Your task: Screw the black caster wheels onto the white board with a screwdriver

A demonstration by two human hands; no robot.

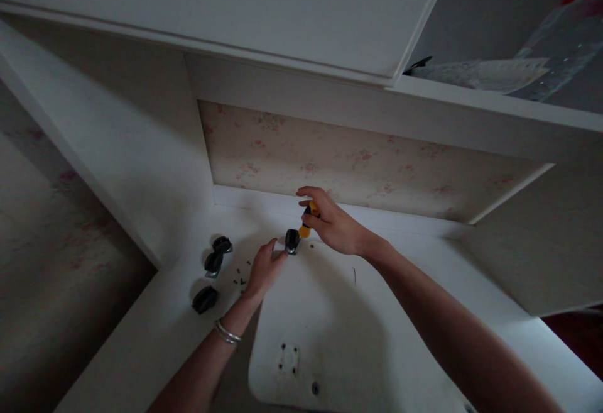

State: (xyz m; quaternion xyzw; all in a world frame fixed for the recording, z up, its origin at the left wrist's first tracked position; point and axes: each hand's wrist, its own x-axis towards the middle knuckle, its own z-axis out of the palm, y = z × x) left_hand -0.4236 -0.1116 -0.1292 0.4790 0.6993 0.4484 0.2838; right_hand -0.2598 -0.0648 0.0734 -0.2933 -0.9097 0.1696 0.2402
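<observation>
A black caster wheel (292, 241) stands on the white board (330, 331) near its far edge. My left hand (264, 268), with bracelets at the wrist, steadies the caster from the left, its fingers at the metal base. In my right hand (333, 221) is a screwdriver (306, 230) with a yellow and black handle, gripped upright and tilted. Its tip is down at the right side of the caster's base, too small to make out. Loose screws (242, 281) lie to the left of my left hand.
Several more black casters, one of them a wheel (205, 299), rest on the white surface at left. Screw holes (289, 359) mark the board's near corner. White panels rise on both sides, and a white cabinet door (235, 17) hangs overhead. Plastic packaging (485, 73) sits upper right.
</observation>
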